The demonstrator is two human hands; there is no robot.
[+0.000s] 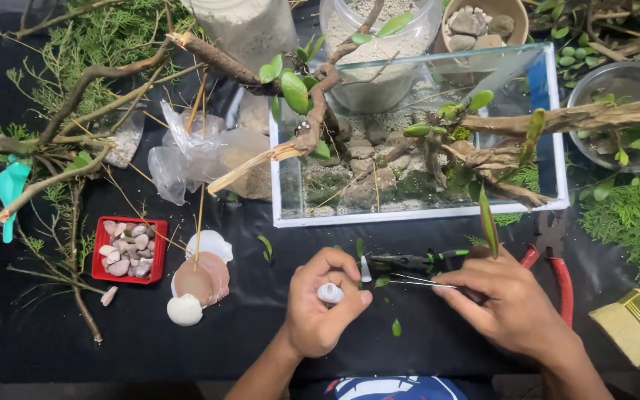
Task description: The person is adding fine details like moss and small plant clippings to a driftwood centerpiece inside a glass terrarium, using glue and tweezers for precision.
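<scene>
Left hand (320,300) fingers curled tight round a small white bottle (330,293), thumb pressed over it, nozzle (365,270) sticking up just past the fingertips. Right hand (509,300) fingers pinched closed on thin metal tweezers (416,281), tips pointing toward the left fingers and ending just beside the nozzle; can't tell if the tips grip anything. A long green leaf (488,218) stands up just above the right knuckles. Black-and-green cutters (409,260) lie on the black worktop (187,348) just beyond both sets of fingers, red-handled pliers (561,278) just outside the right fingers. Small loose leaf (396,327) on the worktop between the two wrists. Glass tank (416,215) with gravel, rocks, moss and driftwood (572,118) sits beyond the fingers, near. Well apart from the left fingers on their outer side: shells (198,285), red tray of pebbles (129,250), crumpled plastic bag (201,152), branches (75,141). Brush (638,322) outside the right wrist, metal bowl (624,115) far beyond it.
</scene>
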